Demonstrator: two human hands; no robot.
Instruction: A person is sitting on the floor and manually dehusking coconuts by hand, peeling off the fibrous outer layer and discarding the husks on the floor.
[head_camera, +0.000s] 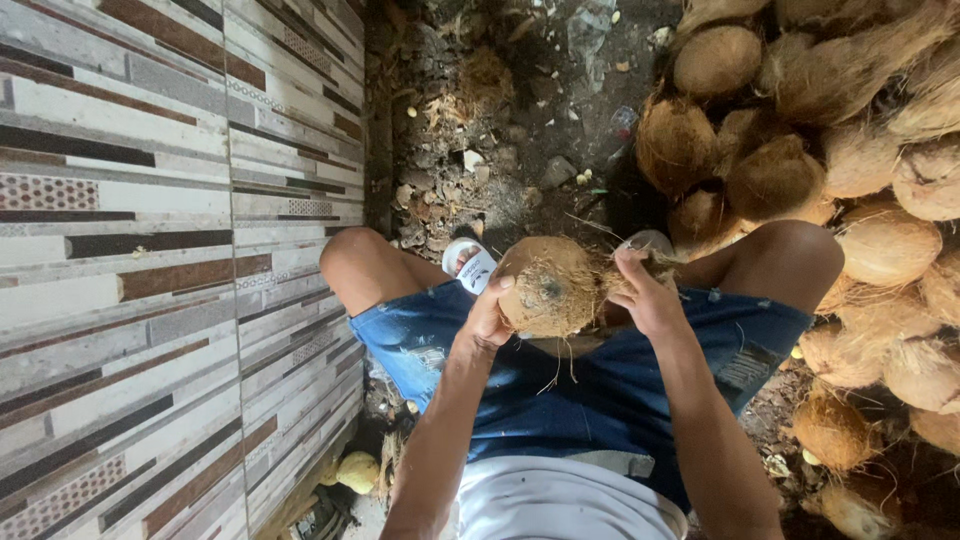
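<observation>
I sit in blue denim shorts with a brown, fibrous coconut (548, 285) held over my lap. My left hand (489, 315) cups its left side, thumb resting on the shell. My right hand (645, 295) grips the coconut's right side, its fingers closed on loose husk fibres there. Thin fibres dangle below the shell toward my shorts.
A large heap of husked coconuts (800, 150) fills the right side, from the top down past my right knee. A striped tiled wall (150, 250) runs along the left. Dark ground littered with husk scraps (480, 130) lies ahead. White sandals (470, 262) are on my feet.
</observation>
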